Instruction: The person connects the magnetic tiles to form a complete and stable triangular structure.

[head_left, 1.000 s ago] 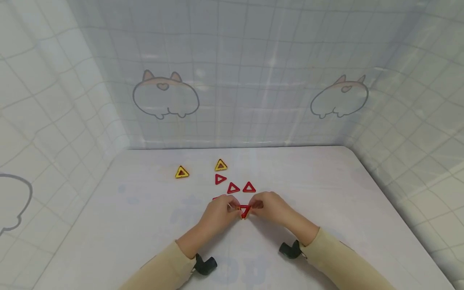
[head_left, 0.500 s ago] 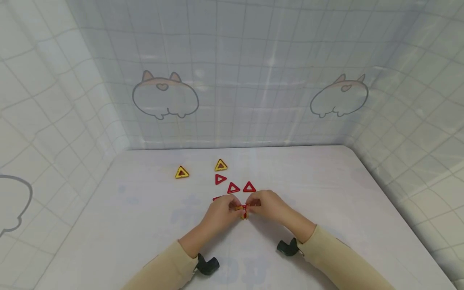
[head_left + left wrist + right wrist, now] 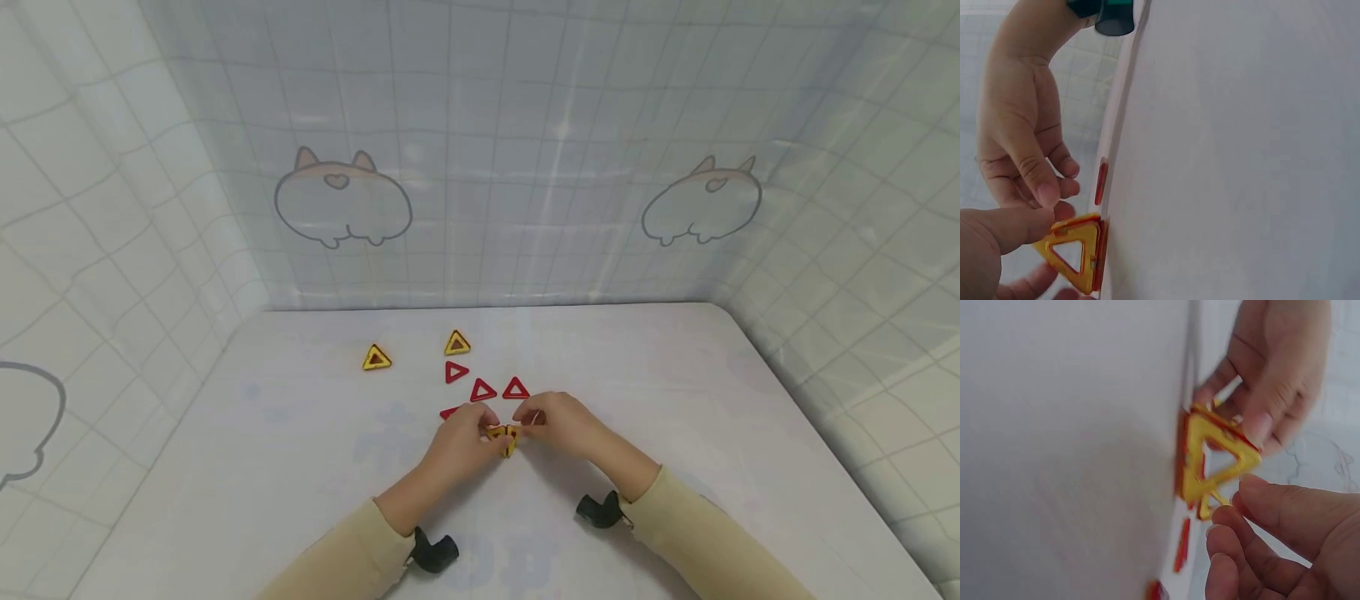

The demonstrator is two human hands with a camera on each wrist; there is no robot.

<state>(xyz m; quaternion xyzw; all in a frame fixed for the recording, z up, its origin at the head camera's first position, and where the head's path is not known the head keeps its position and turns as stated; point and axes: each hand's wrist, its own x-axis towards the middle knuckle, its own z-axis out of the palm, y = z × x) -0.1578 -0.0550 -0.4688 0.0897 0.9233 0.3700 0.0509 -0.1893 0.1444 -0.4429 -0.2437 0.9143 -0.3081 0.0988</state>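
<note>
Near table middle: small yellow triangle frame [image 3: 507, 436] stood up on edge between both hands; open centre, flat plastic bars, rounded corners; glossy orange-yellow in the left wrist view [image 3: 1072, 253]; blurred in the right wrist view [image 3: 1216, 456]
Under it: red triangle piece [image 3: 1102, 245] lying flat on the table [image 3: 675, 400], touching the yellow frame's lower edge; seen only edge-on
Left hand [image 3: 461, 437]: fingers curled, thumb and fingertip pinching the yellow frame's near corner
Right hand [image 3: 558, 425]: thumb and forefinger nearly closed on the frame's opposite side; other fingers loosely bent
Just beyond hands: three red open triangles [image 3: 483, 389] lying flat, close together; a fourth red sliver [image 3: 448, 412] half hidden by the left hand
Farther back: two yellow triangles with dark centres [image 3: 377, 358], apart from each other
Surround: pale grid-patterned walls [image 3: 480, 167] with cartoon outlines
</note>
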